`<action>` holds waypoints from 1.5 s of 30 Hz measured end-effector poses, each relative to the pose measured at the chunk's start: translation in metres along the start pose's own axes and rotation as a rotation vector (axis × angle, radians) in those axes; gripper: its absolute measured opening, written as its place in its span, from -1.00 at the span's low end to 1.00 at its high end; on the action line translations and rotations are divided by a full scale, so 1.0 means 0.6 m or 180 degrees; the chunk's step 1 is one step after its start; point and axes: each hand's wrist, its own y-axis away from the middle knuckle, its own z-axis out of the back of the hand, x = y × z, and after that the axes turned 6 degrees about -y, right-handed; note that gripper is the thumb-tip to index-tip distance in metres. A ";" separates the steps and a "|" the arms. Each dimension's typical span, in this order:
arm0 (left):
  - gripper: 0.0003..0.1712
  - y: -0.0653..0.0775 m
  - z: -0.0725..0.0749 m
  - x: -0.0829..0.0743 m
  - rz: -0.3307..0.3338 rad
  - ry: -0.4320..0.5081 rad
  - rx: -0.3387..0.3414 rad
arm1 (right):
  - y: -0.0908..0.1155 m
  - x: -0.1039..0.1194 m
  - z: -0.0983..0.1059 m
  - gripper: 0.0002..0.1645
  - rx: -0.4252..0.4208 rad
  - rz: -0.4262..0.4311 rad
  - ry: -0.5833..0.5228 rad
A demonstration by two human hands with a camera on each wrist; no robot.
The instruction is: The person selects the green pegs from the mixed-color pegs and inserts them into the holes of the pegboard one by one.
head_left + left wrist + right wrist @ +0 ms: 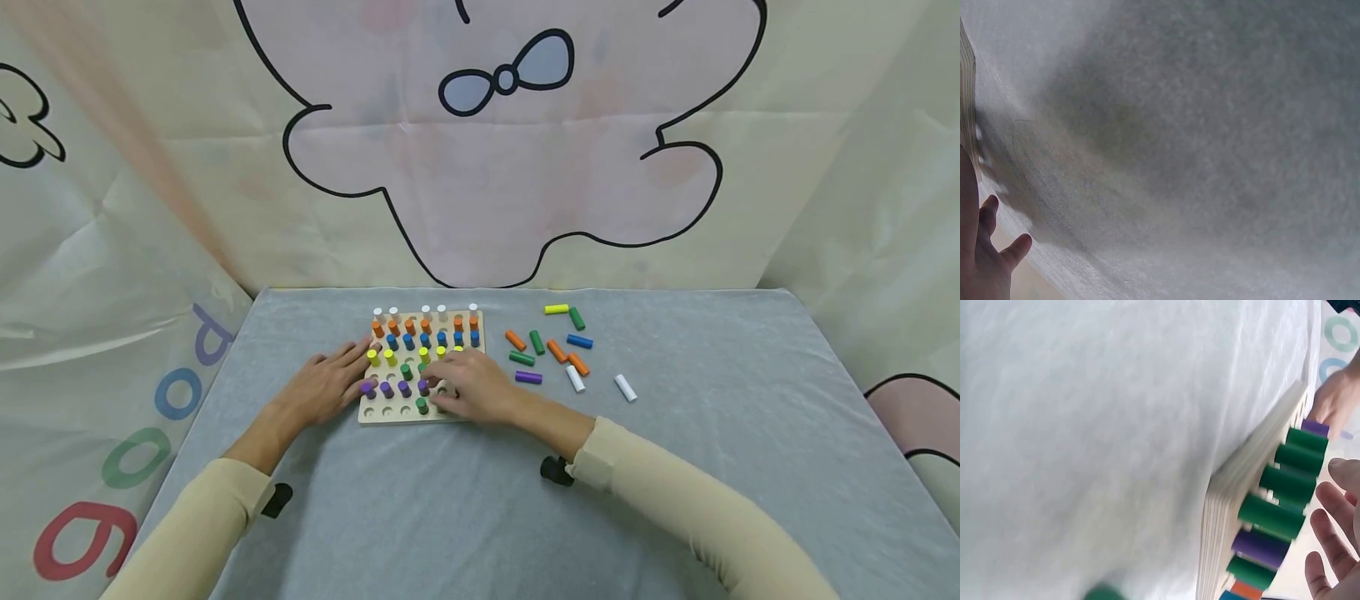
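A pale wooden pegboard lies on the table, with white, orange, blue, yellow, green and purple pegs standing in rows. My left hand rests at its left edge, fingers extended beside the yellow peg and the purple peg. Over the board's front right part is my right hand, hiding the pegs beneath. In the right wrist view its fingers are spread apart with nothing between them. Close by, green pegs line the front row of the board, with a purple peg round the corner.
Right of the board lie loose pegs, among them a purple one, a blue one, a yellow one, a white one and several green and orange ones. Grey cloth covers the table; a printed curtain hangs behind it.
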 end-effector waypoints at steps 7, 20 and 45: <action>-0.29 -0.002 -0.001 -0.003 -0.0021 -0.0050 -0.0099 | 0.021 -0.025 0.038 -0.64 -0.0022 -0.0177 0.0093; -0.25 -0.001 0.001 -0.006 0.0028 -0.0051 -0.0049 | 0.081 -0.070 0.072 -0.68 -0.0039 -0.0449 0.0162; -0.23 -0.002 0.000 -0.001 0.0036 -0.0049 0.0057 | 0.143 -0.106 0.077 -0.65 0.0421 -0.0061 -0.0080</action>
